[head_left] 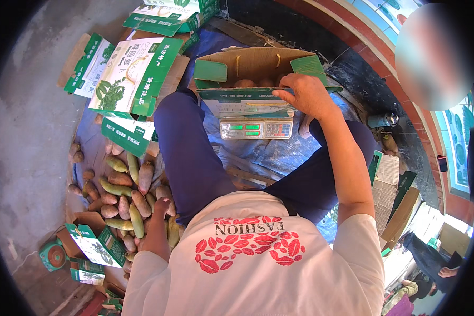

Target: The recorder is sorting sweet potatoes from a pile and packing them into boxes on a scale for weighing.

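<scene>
An open green and white cardboard box [221,95] stands upright before me, with several reddish-brown, rounded vegetables [245,83] inside. My right hand [306,95] is at the right end of its near rim, the fingers bent over the edge and the thumb outside. Directly in front of the box, and seemingly under it, is a weighing scale [255,129] with lit green displays. Down at my left side, my left hand [163,205] reaches into a heap of long green radishes [136,221] and reddish-brown tubers [140,203]. Its fingers are dark and partly hidden, so their grip is unclear.
More green and white boxes [124,79] stand at the far left, and another open box [97,242] sits beside the heap. Blue sheeting [263,152] covers the ground between my legs. A dark flask [383,120] stands at the right wall. Other people [432,258] are at the lower right.
</scene>
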Demonstrator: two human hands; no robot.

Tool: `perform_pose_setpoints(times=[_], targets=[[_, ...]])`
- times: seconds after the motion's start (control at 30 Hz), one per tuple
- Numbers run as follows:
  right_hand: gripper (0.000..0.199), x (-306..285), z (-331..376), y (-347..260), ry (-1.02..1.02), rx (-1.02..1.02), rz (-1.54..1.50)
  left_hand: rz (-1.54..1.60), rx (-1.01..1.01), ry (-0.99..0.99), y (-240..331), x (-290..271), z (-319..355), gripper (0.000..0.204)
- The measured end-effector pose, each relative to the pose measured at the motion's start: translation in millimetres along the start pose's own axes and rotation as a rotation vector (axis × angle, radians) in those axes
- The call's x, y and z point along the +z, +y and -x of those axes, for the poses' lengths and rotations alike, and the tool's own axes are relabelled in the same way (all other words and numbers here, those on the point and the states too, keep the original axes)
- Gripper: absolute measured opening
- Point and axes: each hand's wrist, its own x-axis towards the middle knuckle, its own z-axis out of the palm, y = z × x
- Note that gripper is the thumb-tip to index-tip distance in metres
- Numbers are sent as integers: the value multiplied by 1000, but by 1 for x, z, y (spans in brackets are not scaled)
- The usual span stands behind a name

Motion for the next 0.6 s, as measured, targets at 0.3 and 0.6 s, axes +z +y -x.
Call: perform_pose_setpoints(times=[0.3,0.6], targets=[[30,2,-2,2,2,-1,-7,45,-36,21,-5,3,2,38],[30,-1,-3,0,-1,6,-7,72,-8,-130,-73,47,-30,42]])
